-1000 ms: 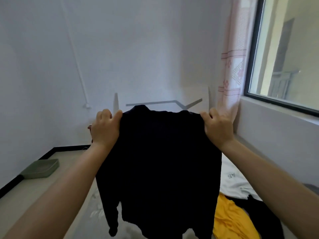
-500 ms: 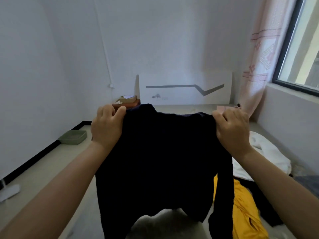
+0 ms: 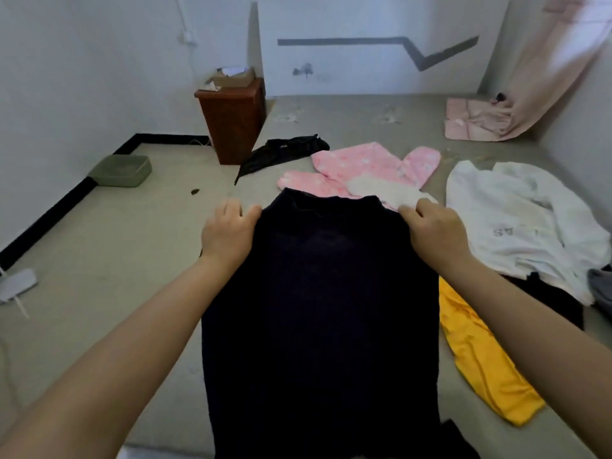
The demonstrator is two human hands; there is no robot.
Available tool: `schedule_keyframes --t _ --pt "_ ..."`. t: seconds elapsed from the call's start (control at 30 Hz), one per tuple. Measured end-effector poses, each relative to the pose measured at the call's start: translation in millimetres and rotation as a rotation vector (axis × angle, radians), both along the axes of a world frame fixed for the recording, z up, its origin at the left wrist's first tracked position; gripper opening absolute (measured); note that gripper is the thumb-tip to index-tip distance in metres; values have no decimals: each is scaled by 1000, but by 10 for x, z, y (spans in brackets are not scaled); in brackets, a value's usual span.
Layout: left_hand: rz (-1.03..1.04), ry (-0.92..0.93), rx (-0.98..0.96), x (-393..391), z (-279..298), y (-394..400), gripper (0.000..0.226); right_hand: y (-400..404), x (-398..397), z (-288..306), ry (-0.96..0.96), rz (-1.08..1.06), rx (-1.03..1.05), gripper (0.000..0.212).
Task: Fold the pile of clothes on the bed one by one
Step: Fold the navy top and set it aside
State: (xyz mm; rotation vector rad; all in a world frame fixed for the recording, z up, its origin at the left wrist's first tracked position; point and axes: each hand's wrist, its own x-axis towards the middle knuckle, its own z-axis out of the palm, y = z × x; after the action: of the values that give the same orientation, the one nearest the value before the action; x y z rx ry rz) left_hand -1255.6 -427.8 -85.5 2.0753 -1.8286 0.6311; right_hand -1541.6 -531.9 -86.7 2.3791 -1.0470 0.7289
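Note:
A dark navy sweater (image 3: 324, 313) lies spread lengthwise on the grey bed (image 3: 357, 114), collar away from me. My left hand (image 3: 228, 233) grips its left shoulder and my right hand (image 3: 433, 230) grips its right shoulder. Beyond the collar lie a pink fleece garment (image 3: 364, 167) with a small white piece on it, and a black garment (image 3: 284, 150). To the right are a white sweatshirt (image 3: 516, 220) and a yellow garment (image 3: 480, 359), with dark cloth under them.
A brown bedside cabinet (image 3: 231, 120) with a cardboard box on top stands at the bed's far left corner. A green basin (image 3: 122, 170) sits on the floor at left. A folded pink cloth (image 3: 477, 124) and a pink curtain (image 3: 546, 71) are at the far right.
The sweater hung in the air from both hands before; now both hands have come down and it lies flat on the bed. My view has tilted down onto the bed.

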Motion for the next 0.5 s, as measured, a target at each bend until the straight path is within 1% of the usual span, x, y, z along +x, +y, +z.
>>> schedule_keyframes --t 0.07,0.13,0.2,0.27,0.37,0.5 --pt "-18 25 58 319 -660 -592 29 -528 364 -671 37 11 13 21" --pt "-18 61 183 404 -1068 -773 35 -625 464 -1102 87 -11 96 14" --pt "-55 89 283 504 -1505 -987 37 -754 564 -1593 113 -33 166 19" --pt "-73 107 333 586 -1892 -1150 36 -868 629 -2016 117 -75 211 20" --pt "-52 128 354 683 -2346 -1440 35 -1102 742 -2441 146 -138 262 14" --pt "-20 91 333 817 -2783 -1885 33 -1588 886 -2776 160 -159 240 17"
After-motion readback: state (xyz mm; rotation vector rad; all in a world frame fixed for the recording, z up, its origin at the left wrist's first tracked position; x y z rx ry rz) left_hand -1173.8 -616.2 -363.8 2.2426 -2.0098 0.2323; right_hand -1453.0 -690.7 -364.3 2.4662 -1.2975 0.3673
